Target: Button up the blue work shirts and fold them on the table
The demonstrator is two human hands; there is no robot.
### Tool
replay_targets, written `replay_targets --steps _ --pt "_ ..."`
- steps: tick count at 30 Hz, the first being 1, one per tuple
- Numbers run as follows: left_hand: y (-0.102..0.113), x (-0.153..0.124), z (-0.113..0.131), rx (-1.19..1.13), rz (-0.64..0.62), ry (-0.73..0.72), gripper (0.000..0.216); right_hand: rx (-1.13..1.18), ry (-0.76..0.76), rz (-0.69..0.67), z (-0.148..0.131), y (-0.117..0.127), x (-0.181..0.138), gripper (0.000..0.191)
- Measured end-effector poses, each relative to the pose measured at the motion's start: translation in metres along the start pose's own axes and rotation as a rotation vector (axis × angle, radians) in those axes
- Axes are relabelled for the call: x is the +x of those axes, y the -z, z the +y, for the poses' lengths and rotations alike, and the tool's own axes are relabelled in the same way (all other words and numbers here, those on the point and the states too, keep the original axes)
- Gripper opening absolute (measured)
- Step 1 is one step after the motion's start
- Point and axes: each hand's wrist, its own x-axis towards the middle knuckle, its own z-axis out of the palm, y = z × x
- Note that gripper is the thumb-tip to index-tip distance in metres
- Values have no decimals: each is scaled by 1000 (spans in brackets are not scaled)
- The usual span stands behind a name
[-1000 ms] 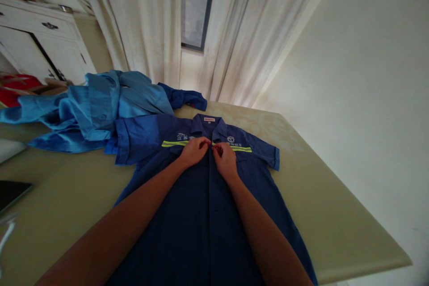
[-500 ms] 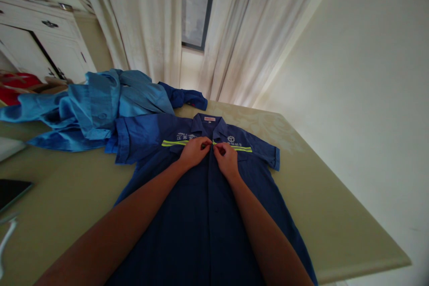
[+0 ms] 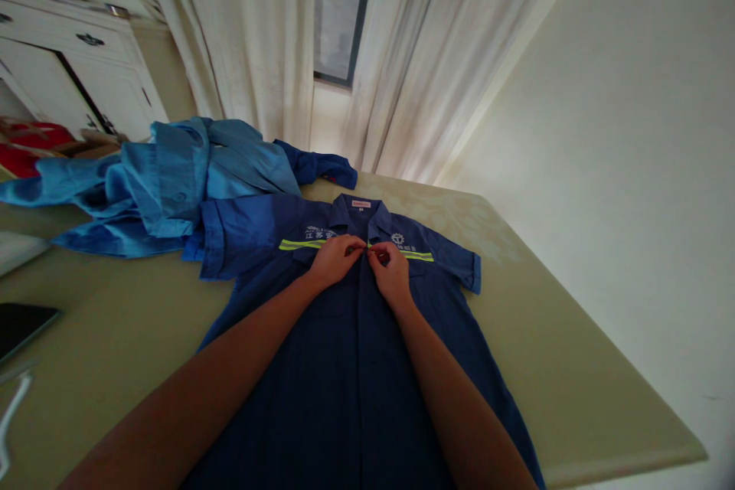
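A dark blue short-sleeved work shirt [image 3: 321,367] lies face up and spread out, its collar pointing away from me. A yellow-green reflective stripe crosses its chest, below white lettering and a gear emblem. My left hand [image 3: 336,260] pinches the front edge of the shirt at stripe height, just below the collar. Right beside it, my right hand [image 3: 390,268] pinches the opposite side of the same front opening. The fingertips of both hands nearly meet, and they hide whatever small part of the placket lies between them.
The shirt rests on a pale green table [image 3: 551,367]. Crumpled light blue garments [image 3: 172,176] lie at the back left, with a dark blue sleeve [image 3: 321,166] behind the shirt. A dark phone-like slab [image 3: 23,325] and a white hanger-like piece [image 3: 14,413] are at the left. Curtains [image 3: 246,31] hang behind.
The view has shifted very slightly. Both hands stay at the same spot on the shirt front, their fingers still pinched, with only small finger movement.
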Motion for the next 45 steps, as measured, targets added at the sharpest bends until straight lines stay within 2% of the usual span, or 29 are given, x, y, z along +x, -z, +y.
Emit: replay_targets --steps 6,12,19,25,31,39,45 --pt "1 0 3 -10 0 73 16 -3 -19 -34 0 1 0 14" --pt "1 -1 5 111 11 -17 19 26 6 -49 1 1 0 17" --pt "4 0 8 -31 6 102 19 -27 -11 -21 -4 2 0 18" --pt "3 3 7 -97 -11 149 24 -89 130 -36 -2 1 -1 14" --pt "0 6 0 -170 0 141 20 -83 158 -29 -5 1 -1 13" --pt "-2 6 -1 -202 15 147 18 -251 167 -21 -11 1 -5 15" --pt "-1 6 0 -198 -25 163 16 -293 155 -27 -12 1 -5 14"
